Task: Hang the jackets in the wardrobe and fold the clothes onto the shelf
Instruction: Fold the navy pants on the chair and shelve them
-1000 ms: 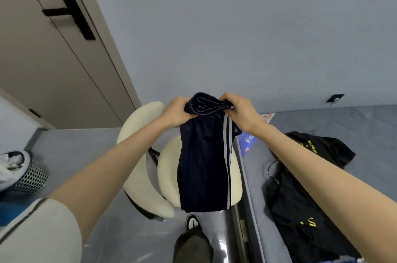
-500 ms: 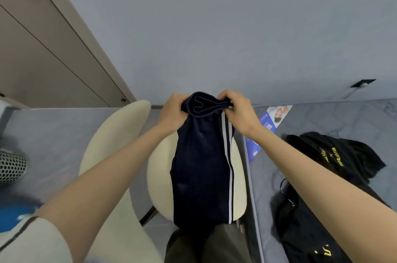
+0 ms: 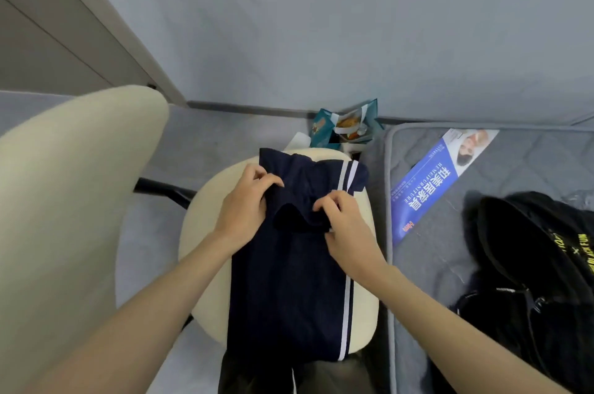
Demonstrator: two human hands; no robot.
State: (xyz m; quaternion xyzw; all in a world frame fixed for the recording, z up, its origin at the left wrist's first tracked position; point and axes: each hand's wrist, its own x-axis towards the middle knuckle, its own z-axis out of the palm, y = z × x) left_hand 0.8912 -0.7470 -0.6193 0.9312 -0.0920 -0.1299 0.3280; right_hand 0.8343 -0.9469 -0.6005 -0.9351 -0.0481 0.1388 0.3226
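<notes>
Head view: the left hand (image 3: pixel 244 204) and right hand (image 3: pixel 347 229) each pinch a raised fold of the navy trousers (image 3: pixel 289 290), fingers curled on the cloth. Beneath the fingers, the trousers lie along the chair seat (image 3: pixel 209 191). A black jacket (image 3: pixel 530 265) lies well to their right.

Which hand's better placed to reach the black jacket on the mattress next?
Right, probably. The right hand grips the navy trousers nearest the mattress; the black jacket lies to its right.
</notes>
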